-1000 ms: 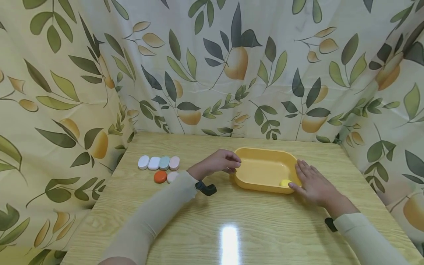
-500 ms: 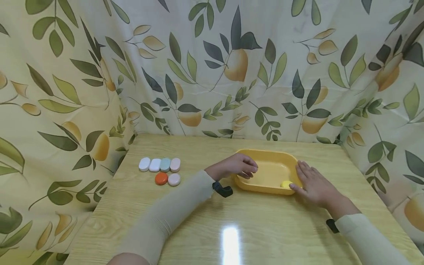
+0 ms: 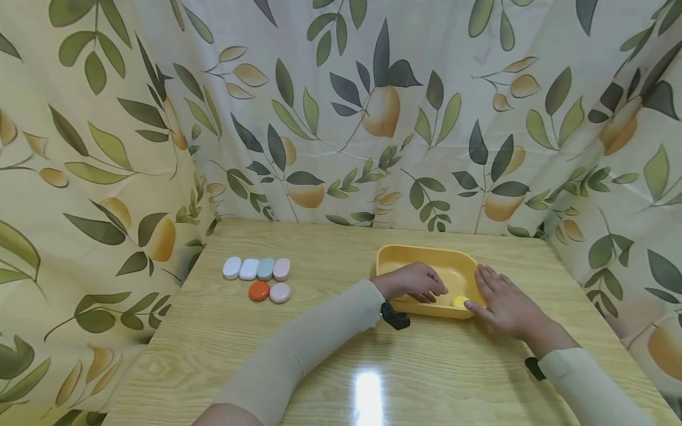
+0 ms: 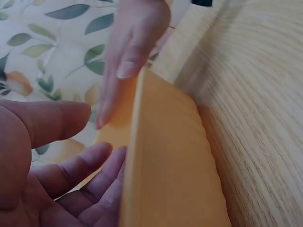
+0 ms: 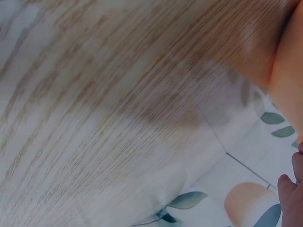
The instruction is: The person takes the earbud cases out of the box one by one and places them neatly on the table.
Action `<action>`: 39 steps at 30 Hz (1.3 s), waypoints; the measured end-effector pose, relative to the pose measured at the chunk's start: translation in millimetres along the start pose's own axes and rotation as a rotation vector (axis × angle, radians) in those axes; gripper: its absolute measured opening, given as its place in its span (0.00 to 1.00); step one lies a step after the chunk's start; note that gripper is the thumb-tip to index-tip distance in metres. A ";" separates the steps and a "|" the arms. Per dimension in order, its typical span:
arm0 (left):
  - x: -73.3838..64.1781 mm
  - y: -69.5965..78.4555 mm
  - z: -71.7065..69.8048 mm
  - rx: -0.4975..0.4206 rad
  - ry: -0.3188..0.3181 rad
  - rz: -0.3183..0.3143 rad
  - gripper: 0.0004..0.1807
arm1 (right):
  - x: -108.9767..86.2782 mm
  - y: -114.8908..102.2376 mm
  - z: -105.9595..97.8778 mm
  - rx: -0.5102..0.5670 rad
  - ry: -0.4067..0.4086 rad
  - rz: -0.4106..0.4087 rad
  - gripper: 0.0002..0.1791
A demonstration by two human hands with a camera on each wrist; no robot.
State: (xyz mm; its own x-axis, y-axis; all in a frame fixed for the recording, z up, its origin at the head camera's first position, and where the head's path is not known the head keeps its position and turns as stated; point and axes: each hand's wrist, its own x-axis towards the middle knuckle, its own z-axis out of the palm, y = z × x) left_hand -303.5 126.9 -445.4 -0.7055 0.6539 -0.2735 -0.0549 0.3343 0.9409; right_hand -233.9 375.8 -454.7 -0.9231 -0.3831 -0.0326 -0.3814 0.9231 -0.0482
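Note:
A shallow yellow-orange tray with rounded corners stands on the right half of the table. Inside its near right corner lies a small bright yellow piece; its full shape is partly hidden. My left hand hovers over the tray's inside, holding nothing, its loosely bent fingers pointing at the yellow piece. In the left wrist view a gap shows between thumb and fingers, beside the tray's wall. My right hand rests with straight fingers against the tray's right end, the thumb at its rim near the yellow piece.
On the left of the wooden table several small rounded cases sit in two rows: white ones, a teal one, a pink one, a red one and a pale pink one. A leaf-patterned curtain borders the table.
My left hand has moved right, from the tray's left end to over its inside near the yellow piece. The right hand stays against the right end.

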 end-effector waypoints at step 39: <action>54.6 7.2 40.3 0.088 0.100 -0.220 0.14 | -1.1 2.2 2.2 -0.012 0.019 -0.010 0.48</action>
State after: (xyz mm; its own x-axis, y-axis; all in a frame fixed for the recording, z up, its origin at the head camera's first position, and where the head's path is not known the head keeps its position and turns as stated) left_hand -314.0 192.4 -461.6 -0.7499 0.4900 -0.4444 -0.1563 0.5215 0.8388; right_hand -233.7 378.1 -456.9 -0.9201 -0.3915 -0.0137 -0.3908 0.9198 -0.0366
